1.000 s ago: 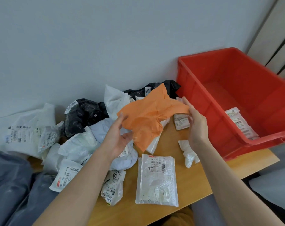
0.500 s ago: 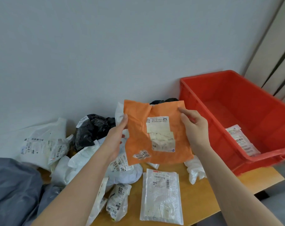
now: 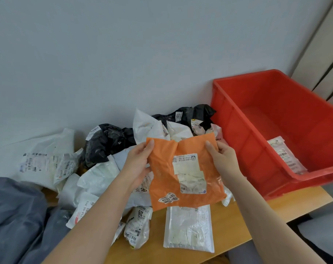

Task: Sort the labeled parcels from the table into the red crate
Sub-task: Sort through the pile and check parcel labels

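An orange parcel [image 3: 162,178] hangs upright above the table, its white labels facing me. My left hand [image 3: 138,164] pinches its top left corner and my right hand [image 3: 222,161] pinches its top right corner. The red crate [image 3: 257,149] stands at the right on the table, with one white labeled parcel [image 3: 285,155] lying inside. A heap of white and black labeled parcels [image 3: 106,141] lies behind and left of the orange one. A flat white parcel [image 3: 188,227] rests on the wood just below it.
The wooden table [image 3: 276,204] ends close to me and at the right past the crate. Grey bags [image 3: 15,212] lie at the lower left. A pale wall runs right behind the heap and the crate.
The orange parcel was crumpled and label-down; both hands have turned it upright and spread it flat, labels toward me, and now hold it slightly lower.
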Demonstrator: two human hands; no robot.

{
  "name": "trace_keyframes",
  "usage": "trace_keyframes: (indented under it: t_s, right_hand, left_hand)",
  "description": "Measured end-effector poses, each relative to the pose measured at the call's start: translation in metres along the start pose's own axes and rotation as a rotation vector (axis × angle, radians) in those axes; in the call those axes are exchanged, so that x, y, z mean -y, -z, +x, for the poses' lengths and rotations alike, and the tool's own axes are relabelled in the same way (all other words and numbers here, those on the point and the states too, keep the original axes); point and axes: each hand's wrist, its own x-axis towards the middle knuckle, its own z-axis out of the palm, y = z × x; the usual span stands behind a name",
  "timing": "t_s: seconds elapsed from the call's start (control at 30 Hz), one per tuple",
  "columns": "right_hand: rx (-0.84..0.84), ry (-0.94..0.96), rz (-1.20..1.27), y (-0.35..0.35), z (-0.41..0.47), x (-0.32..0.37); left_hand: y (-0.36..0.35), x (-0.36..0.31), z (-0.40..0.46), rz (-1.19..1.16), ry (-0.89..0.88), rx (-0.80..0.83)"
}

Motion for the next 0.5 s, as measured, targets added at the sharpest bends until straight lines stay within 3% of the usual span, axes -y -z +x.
trace_keyframes:
  t_s: [0.5]
  right_hand:
    - [-0.066,-0.219,0.239,0.019,0.001,-0.029]
  left_hand:
    - [0.002,0.025,0.001,-0.045,0.105,-0.124]
